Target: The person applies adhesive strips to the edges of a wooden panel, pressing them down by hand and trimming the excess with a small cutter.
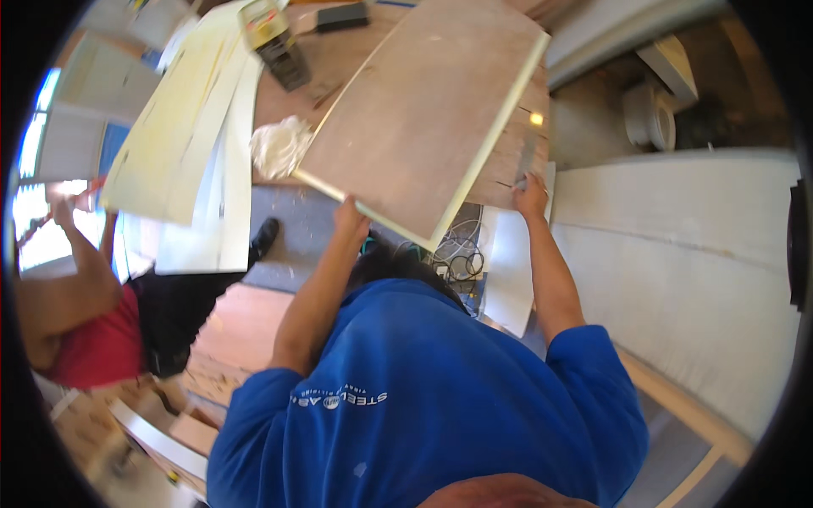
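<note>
My left hand [351, 217] grips the near corner of a large brown board [423, 118] with pale yellow-green edges. The board is tilted up over a wooden workbench [511, 157]. My right hand [532, 196] is at the bench's near edge, just right of the board's long edge. Its fingers curl there next to a small grey object, and I cannot tell whether it holds anything. My blue shirt fills the lower middle of the view.
Pale yellow panels [186, 110] lie stacked on the left, with a crumpled white rag [279, 144] beside them. A dark tool [284, 59] sits further back. Another person in a red shirt [89, 343] stands on the left. Cables [461, 254] hang below the bench, and a white panel [694, 254] stands on the right.
</note>
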`<action>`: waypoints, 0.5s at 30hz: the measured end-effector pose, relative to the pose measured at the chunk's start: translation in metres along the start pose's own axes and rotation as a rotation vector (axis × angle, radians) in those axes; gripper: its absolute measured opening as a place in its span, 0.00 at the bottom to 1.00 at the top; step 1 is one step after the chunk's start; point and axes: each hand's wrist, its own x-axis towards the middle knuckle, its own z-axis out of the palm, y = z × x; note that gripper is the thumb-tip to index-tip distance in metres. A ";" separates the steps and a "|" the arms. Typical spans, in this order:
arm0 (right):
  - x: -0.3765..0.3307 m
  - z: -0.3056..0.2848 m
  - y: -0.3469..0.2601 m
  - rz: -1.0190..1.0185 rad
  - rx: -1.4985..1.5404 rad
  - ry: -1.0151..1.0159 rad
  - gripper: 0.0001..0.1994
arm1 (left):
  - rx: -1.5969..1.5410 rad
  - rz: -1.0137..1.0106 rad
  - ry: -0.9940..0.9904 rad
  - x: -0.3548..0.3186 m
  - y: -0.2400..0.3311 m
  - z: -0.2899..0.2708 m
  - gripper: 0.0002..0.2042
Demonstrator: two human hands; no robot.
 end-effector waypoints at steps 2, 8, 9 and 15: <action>-0.004 -0.010 0.001 -0.015 -0.034 0.008 0.29 | 0.044 0.031 0.051 0.004 0.007 0.023 0.21; -0.010 -0.021 -0.003 -0.043 -0.074 -0.095 0.30 | 0.493 -0.023 0.051 0.017 0.045 0.026 0.20; -0.011 -0.020 -0.005 -0.022 -0.072 -0.115 0.30 | 0.678 -0.054 0.024 0.012 0.056 0.021 0.20; -0.032 0.002 -0.046 -0.107 -0.084 0.140 0.31 | 1.422 0.972 0.138 0.023 0.156 -0.007 0.22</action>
